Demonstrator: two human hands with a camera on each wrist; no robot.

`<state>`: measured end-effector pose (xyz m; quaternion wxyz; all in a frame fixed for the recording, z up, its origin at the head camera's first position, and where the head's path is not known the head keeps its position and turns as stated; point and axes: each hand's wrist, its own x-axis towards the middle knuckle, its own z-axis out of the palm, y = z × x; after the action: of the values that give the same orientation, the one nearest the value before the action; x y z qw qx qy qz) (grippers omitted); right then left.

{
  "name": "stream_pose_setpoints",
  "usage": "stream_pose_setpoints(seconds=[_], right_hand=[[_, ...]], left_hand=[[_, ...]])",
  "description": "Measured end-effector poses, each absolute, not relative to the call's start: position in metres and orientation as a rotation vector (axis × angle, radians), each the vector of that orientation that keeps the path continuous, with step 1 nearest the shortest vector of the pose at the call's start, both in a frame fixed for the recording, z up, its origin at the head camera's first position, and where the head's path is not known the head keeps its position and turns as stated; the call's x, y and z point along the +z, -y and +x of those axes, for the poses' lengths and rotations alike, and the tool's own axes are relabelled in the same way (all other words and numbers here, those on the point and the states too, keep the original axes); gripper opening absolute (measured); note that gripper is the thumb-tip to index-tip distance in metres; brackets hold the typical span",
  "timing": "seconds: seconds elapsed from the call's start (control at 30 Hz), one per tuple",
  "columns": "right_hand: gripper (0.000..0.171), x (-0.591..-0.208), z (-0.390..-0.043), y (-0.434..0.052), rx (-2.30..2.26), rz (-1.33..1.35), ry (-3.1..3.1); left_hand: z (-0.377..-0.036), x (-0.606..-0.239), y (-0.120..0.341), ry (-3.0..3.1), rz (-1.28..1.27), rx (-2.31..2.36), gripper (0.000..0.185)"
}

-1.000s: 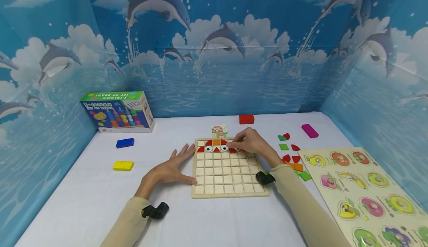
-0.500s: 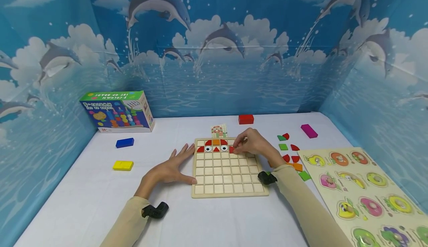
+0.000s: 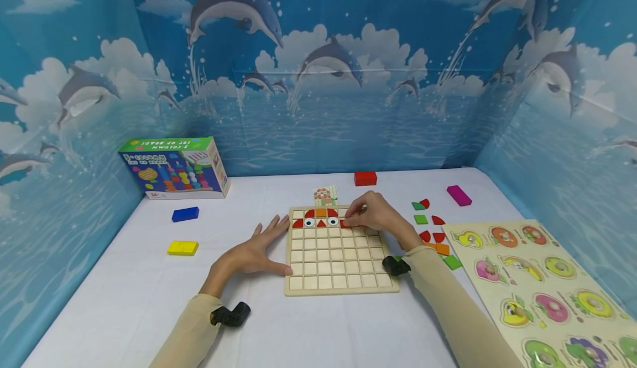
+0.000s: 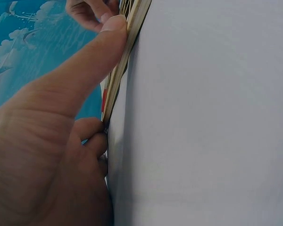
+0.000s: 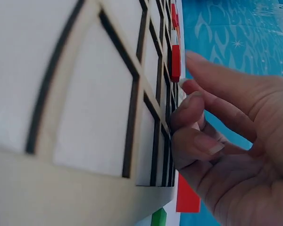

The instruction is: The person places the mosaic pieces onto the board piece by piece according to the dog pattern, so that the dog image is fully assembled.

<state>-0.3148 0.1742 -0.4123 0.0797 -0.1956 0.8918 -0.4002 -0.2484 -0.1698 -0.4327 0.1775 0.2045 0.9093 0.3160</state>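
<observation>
A wooden grid board (image 3: 338, 263) lies on the white table; its top two rows hold red shapes, an orange square (image 3: 321, 212) and two eye tiles (image 3: 309, 222). My left hand (image 3: 251, 254) lies flat on the table, fingers straight, thumb (image 4: 85, 75) pressed against the board's left edge (image 4: 127, 42). My right hand (image 3: 375, 216) reaches over the board's upper right, and its bent fingertips pinch a red piece (image 3: 344, 223) at a second-row cell. The right wrist view shows that red piece (image 5: 175, 63) standing up from the board (image 5: 85, 94) beside my fingers (image 5: 198, 103).
Loose red, green and orange pieces (image 3: 430, 224) lie right of the board, beside a fruit peg puzzle (image 3: 537, 279). A pattern card (image 3: 325, 195), red block (image 3: 365, 178) and magenta block (image 3: 459, 195) sit behind. On the left are a bead-set box (image 3: 174, 167), blue block (image 3: 186, 213) and yellow block (image 3: 182, 247).
My right hand has shifted slightly left with the red piece, bringing it against the right eye tile. The left hand has stayed where it was.
</observation>
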Motion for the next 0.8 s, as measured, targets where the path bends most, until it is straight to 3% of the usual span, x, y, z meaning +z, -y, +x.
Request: stream_pose_setpoints(seconds=[0.8], right_hand=[[0.01, -0.401, -0.301, -0.18, -1.215, -0.549, -2.67]], left_hand=[[-0.245, -0.431, 0.169, -2.575, 0.54, 0.909, 0.122]])
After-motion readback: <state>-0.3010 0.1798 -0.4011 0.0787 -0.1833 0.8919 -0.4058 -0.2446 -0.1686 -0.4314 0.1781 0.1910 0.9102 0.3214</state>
